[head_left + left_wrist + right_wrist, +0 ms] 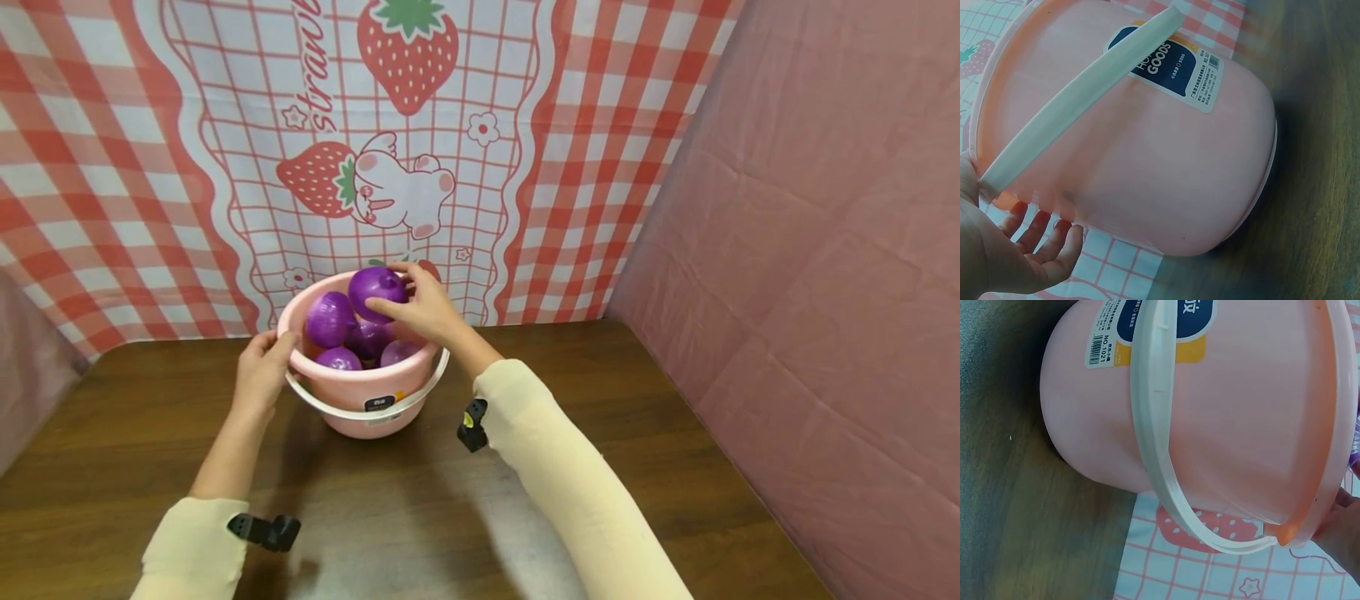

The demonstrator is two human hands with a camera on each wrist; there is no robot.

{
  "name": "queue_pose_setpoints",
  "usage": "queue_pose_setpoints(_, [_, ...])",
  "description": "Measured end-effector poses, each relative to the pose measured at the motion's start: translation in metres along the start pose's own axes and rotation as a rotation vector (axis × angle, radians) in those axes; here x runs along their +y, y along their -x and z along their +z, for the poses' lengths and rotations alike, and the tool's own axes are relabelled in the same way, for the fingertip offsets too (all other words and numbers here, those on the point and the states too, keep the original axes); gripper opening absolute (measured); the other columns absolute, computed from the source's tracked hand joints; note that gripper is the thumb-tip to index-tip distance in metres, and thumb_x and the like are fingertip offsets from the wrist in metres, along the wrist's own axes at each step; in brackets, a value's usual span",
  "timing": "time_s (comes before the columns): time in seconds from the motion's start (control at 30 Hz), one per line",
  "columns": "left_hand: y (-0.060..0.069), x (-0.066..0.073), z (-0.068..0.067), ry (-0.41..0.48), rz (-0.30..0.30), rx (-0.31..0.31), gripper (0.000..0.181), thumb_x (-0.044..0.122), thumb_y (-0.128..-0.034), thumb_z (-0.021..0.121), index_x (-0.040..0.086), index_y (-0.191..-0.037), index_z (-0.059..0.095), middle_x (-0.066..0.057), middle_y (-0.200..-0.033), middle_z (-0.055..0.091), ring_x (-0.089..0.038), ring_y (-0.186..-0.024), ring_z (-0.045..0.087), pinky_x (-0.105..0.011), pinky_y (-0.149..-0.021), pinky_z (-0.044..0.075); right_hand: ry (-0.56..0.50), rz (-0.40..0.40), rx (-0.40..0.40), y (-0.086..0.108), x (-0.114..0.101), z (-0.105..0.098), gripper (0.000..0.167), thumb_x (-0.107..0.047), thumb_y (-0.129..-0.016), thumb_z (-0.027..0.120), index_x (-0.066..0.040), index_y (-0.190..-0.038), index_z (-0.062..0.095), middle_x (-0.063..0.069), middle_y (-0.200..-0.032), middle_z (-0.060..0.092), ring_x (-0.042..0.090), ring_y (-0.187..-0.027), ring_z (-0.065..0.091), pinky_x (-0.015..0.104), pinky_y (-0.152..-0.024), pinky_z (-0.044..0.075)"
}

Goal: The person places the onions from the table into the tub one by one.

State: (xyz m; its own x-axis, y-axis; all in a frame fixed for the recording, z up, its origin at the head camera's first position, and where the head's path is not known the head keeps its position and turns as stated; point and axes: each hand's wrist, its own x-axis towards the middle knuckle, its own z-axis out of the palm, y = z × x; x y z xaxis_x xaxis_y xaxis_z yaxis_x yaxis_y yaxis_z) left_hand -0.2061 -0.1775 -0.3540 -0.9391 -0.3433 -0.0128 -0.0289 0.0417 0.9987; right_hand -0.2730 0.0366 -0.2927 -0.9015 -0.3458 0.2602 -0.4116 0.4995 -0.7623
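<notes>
A pink plastic bucket point(360, 382) stands upright near the back of the table, holding several shiny purple onions such as this one point(331, 320). My left hand point(259, 372) grips the bucket's rim at its left side; in the left wrist view its fingers point(1054, 247) lie along the outside wall. Over the right part of the bucket's mouth, my right hand point(423, 307) holds another purple onion point(375, 292) between thumb and fingers. That onion sits higher than the others. In the right wrist view, most of the right hand point(1341, 528) is hidden behind the bucket's rim.
The bucket's white handle point(337, 410) hangs down across its front, below a dark label point(379, 403). Behind it hangs a red-checked strawberry cloth point(570, 208). A pink cloth point(810, 250) borders the brown wooden table point(637, 433) on the right.
</notes>
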Motion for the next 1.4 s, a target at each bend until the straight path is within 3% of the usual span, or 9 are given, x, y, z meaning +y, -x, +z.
queue_pose_setpoints(0.4, [0.003, 0.001, 0.001, -0.011, 0.007, 0.032, 0.043, 0.023, -0.0885, 0.05, -0.003, -0.123, 0.047, 0.005, -0.085, 0.05, 0.003, -0.064, 0.05, -0.012, -0.053, 0.052, 0.031, 0.0, -0.014, -0.001, -0.001, 0.002, 0.069, -0.04, -0.079, 0.072, -0.014, -0.136, 0.044, 0.009, -0.126, 0.055, 0.021, -0.115, 0.053, 0.033, -0.095, 0.05])
queue_pose_setpoints(0.73, [0.004, 0.001, 0.001, 0.0, 0.001, 0.025, 0.045, 0.022, -0.0888, 0.049, -0.004, -0.125, 0.046, 0.007, -0.083, 0.051, 0.003, -0.064, 0.05, -0.012, -0.053, 0.052, 0.04, -0.008, -0.02, 0.001, 0.002, 0.0, 0.057, -0.036, -0.083, 0.068, -0.014, -0.132, 0.05, 0.013, -0.13, 0.052, 0.024, -0.118, 0.053, 0.035, -0.098, 0.049])
queue_pose_setpoints(0.97, [0.004, 0.001, 0.001, -0.007, 0.004, 0.019, 0.046, 0.022, -0.0886, 0.049, -0.004, -0.126, 0.046, 0.006, -0.084, 0.051, 0.003, -0.064, 0.05, -0.012, -0.054, 0.052, 0.025, -0.054, 0.049, -0.002, 0.003, -0.003, 0.044, -0.028, -0.087, 0.065, -0.007, -0.125, 0.055, 0.014, -0.124, 0.057, 0.026, -0.111, 0.058, 0.031, -0.094, 0.052])
queue_pose_setpoints(1.2, [0.002, 0.002, -0.001, -0.016, 0.002, 0.015, 0.045, 0.022, -0.0885, 0.049, -0.004, -0.125, 0.046, 0.005, -0.087, 0.05, 0.003, -0.065, 0.05, -0.015, -0.056, 0.054, -0.055, -0.134, 0.154, 0.0, 0.006, -0.018, 0.033, -0.014, -0.088, 0.062, 0.002, -0.116, 0.059, 0.02, -0.114, 0.061, 0.029, -0.103, 0.059, 0.037, -0.094, 0.052])
queue_pose_setpoints(1.4, [0.0, 0.003, -0.005, -0.026, -0.009, -0.007, 0.05, 0.025, -0.0899, 0.05, -0.004, -0.129, 0.043, 0.002, -0.094, 0.05, 0.005, -0.065, 0.051, -0.012, -0.057, 0.053, -0.019, -0.05, 0.177, 0.011, 0.019, -0.038, 0.035, -0.026, -0.09, 0.059, -0.006, -0.12, 0.059, 0.014, -0.121, 0.059, 0.029, -0.111, 0.055, 0.038, -0.095, 0.05])
